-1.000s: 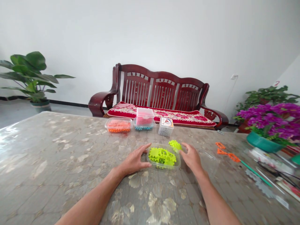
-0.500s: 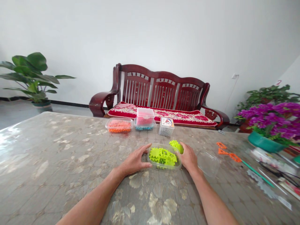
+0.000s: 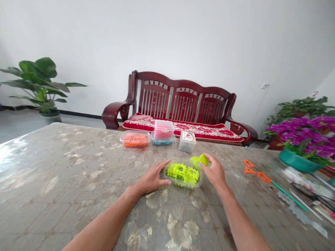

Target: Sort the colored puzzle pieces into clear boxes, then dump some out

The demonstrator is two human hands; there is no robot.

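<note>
A clear plastic container point(image 3: 183, 185) with several lime-green toothed building pieces point(image 3: 180, 172) in it stands on the table in front of me. My left hand point(image 3: 151, 177) curves around its left end, thumb at the near side and fingers at the far side. Beyond the right rim, my right hand point(image 3: 215, 171) pinches a lime-green building piece point(image 3: 203, 160) between thumb and fingers. Another lime-green piece point(image 3: 194, 159) shows just left of it, at the container's far right corner; I cannot tell whether the two are joined.
Behind stand a container of orange pieces point(image 3: 135, 140), a pink-filled box point(image 3: 164, 129) stacked on a blue-filled container point(image 3: 162, 142), and a small labelled box point(image 3: 187, 142). A clear lid point(image 3: 234, 184) lies right of my hand. Orange linked pieces point(image 3: 258, 173) and a flower pot point(image 3: 298, 161) are farther right.
My right hand has risen slightly from the container's right rim, with the lime-green piece tilted up in its fingers. The pieces inside lie differently. My left hand stays at the container.
</note>
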